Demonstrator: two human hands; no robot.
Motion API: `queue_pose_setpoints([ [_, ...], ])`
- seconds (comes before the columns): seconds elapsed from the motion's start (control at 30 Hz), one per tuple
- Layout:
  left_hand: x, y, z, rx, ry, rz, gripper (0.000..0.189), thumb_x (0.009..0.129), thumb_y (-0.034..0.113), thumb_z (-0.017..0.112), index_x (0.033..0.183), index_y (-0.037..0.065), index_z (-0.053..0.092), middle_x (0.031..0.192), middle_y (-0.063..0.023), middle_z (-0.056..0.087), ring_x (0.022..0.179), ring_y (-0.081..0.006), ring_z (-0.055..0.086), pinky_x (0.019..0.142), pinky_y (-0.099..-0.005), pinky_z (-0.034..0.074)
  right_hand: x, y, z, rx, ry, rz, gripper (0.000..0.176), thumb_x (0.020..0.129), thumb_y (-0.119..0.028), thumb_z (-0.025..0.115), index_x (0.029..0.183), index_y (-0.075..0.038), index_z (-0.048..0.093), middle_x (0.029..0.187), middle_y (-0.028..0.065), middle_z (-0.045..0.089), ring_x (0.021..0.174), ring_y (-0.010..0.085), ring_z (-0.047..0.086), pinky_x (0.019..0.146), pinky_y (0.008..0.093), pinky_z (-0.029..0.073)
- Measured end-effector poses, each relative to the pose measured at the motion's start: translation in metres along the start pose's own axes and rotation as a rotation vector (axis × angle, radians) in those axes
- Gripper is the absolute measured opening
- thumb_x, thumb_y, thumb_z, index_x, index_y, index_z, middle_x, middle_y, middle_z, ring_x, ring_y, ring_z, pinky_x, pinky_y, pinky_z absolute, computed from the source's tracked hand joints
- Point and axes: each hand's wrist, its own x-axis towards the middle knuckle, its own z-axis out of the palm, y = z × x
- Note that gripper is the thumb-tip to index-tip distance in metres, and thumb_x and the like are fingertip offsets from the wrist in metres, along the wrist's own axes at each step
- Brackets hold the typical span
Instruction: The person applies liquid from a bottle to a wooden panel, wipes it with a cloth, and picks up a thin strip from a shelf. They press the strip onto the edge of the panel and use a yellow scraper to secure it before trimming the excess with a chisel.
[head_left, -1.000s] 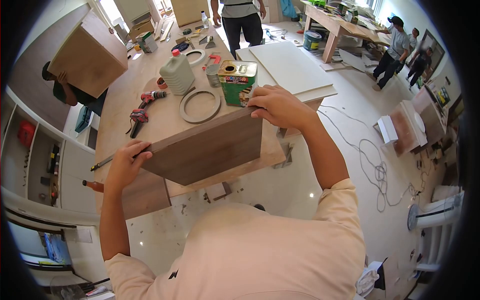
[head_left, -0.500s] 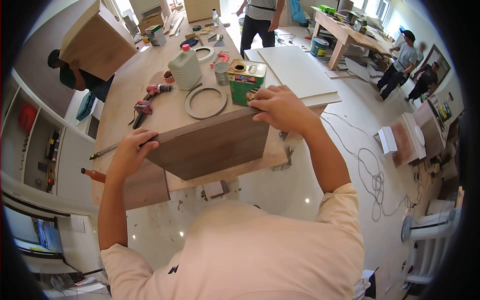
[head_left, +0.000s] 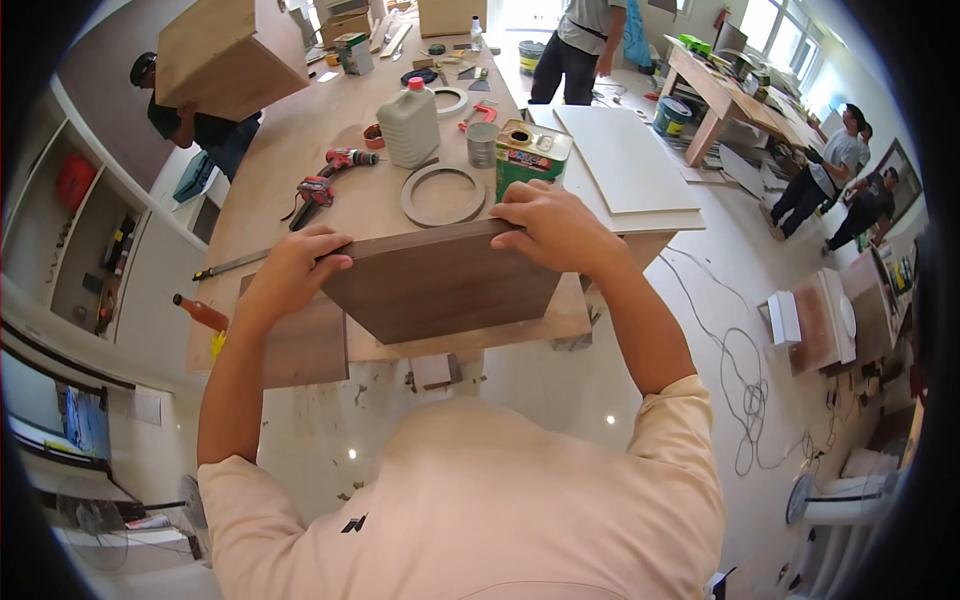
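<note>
I hold a dark brown wooden panel (head_left: 440,285) upright in front of me, at the near edge of a long plywood workbench (head_left: 290,170). My left hand (head_left: 290,275) grips its upper left corner. My right hand (head_left: 550,228) grips its top edge near the right corner. Just beyond the panel lie a wooden ring (head_left: 443,194) and a green and yellow tin can (head_left: 530,155).
On the bench stand a white plastic jug (head_left: 408,124), a small metal cup (head_left: 482,143), a red drill (head_left: 330,183) and white boards (head_left: 625,160). A person carries a wooden box (head_left: 232,52) at the far left. Other people stand at the back and right. A cable (head_left: 745,380) lies on the floor.
The view has shifted: the bench and panel now sit more to the right and higher. My left hand has slid up along the panel's top edge. The person with the box has moved further away.
</note>
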Motion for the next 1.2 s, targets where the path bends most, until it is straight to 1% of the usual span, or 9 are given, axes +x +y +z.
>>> queue_pose_setpoints([
  [0.07, -0.001, -0.003, 0.0, -0.009, -0.017, -0.008, 0.03, 0.087, 0.018, 0.067, 0.11, -0.001, 0.066, 0.102, -0.0162, 0.064, 0.09, -0.0338, 0.061, 0.08, -0.0369, 0.047, 0.01, -0.011, 0.013, 0.023, 0.005, -0.029, 0.027, 0.086, -0.025, 0.069, 0.104, -0.005, 0.068, 0.098, 0.0084, 0.06, 0.097, 0.0287, 0.057, 0.085, 0.0393, 0.045],
  [0.23, -0.011, -0.009, 0.0, -0.048, 0.017, -0.008, 0.031, 0.087, 0.017, 0.067, 0.113, -0.001, 0.065, 0.104, -0.0156, 0.064, 0.092, -0.033, 0.061, 0.081, -0.037, 0.048, 0.031, -0.034, 0.03, 0.093, 0.018, -0.045, 0.027, 0.087, -0.028, 0.067, 0.101, -0.005, 0.068, 0.096, 0.0088, 0.059, 0.101, 0.0284, 0.056, 0.088, 0.0389, 0.045],
  [0.47, -0.036, -0.036, -0.005, -0.117, 0.073, -0.033, 0.03, 0.087, 0.013, 0.067, 0.114, -0.001, 0.064, 0.105, -0.0151, 0.064, 0.091, -0.0315, 0.061, 0.08, -0.0359, 0.048, 0.051, -0.053, 0.049, 0.101, 0.022, -0.057, 0.026, 0.089, -0.027, 0.065, 0.1, -0.004, 0.068, 0.097, 0.0091, 0.059, 0.102, 0.0282, 0.055, 0.089, 0.0392, 0.045],
  [0.57, -0.04, -0.041, -0.003, -0.146, 0.073, -0.059, 0.029, 0.088, 0.012, 0.066, 0.113, -0.002, 0.064, 0.104, -0.0152, 0.064, 0.09, -0.0314, 0.061, 0.08, -0.0359, 0.048, 0.062, -0.065, 0.056, 0.095, 0.008, -0.059, 0.026, 0.089, -0.027, 0.065, 0.1, -0.004, 0.069, 0.097, 0.0092, 0.059, 0.102, 0.0283, 0.055, 0.089, 0.0394, 0.045],
  [0.67, -0.041, -0.044, -0.002, -0.137, 0.102, -0.027, 0.026, 0.087, 0.011, 0.066, 0.11, -0.002, 0.065, 0.101, -0.0152, 0.064, 0.087, -0.0296, 0.061, 0.078, -0.0362, 0.049, 0.067, -0.07, 0.058, 0.093, 0.0, -0.05, 0.025, 0.089, -0.027, 0.065, 0.1, -0.004, 0.069, 0.098, 0.0093, 0.059, 0.101, 0.0283, 0.055, 0.088, 0.0395, 0.045],
  [0.77, -0.04, -0.047, -0.003, -0.119, 0.087, -0.018, 0.024, 0.088, 0.014, 0.065, 0.106, -0.002, 0.065, 0.099, -0.0151, 0.063, 0.086, -0.0309, 0.06, 0.077, -0.0377, 0.048, 0.067, -0.072, 0.059, 0.101, -0.001, -0.036, 0.026, 0.089, -0.027, 0.065, 0.1, -0.004, 0.069, 0.098, 0.0088, 0.059, 0.101, 0.0282, 0.056, 0.089, 0.0393, 0.045],
  [0.93, -0.041, -0.05, -0.005, -0.129, 0.051, -0.034, 0.023, 0.089, 0.017, 0.065, 0.103, -0.001, 0.064, 0.097, -0.0153, 0.062, 0.087, -0.0324, 0.059, 0.078, -0.0388, 0.047, 0.072, -0.078, 0.066, 0.089, 0.03, -0.065, 0.026, 0.087, -0.024, 0.068, 0.103, -0.003, 0.069, 0.096, 0.0104, 0.06, 0.098, 0.0291, 0.057, 0.086, 0.0379, 0.046],
  [1.03, -0.041, -0.055, -0.004, -0.146, 0.039, -0.027, 0.024, 0.089, 0.018, 0.065, 0.103, -0.001, 0.065, 0.097, -0.0154, 0.062, 0.088, -0.0327, 0.059, 0.078, -0.039, 0.047, 0.074, -0.084, 0.068, 0.084, 0.037, -0.054, 0.026, 0.088, -0.027, 0.066, 0.101, -0.005, 0.069, 0.098, 0.0081, 0.06, 0.1, 0.0272, 0.057, 0.088, 0.0389, 0.046],
  [1.2, -0.043, -0.055, -0.005, -0.141, 0.048, -0.009, 0.024, 0.089, 0.018, 0.065, 0.103, -0.001, 0.065, 0.097, -0.0159, 0.062, 0.089, -0.0334, 0.059, 0.078, -0.0391, 0.047, 0.089, -0.107, 0.08, 0.07, 0.05, -0.059, 0.024, 0.087, -0.027, 0.066, 0.098, -0.006, 0.069, 0.096, 0.0078, 0.059, 0.098, 0.0271, 0.057, 0.088, 0.0386, 0.046],
])
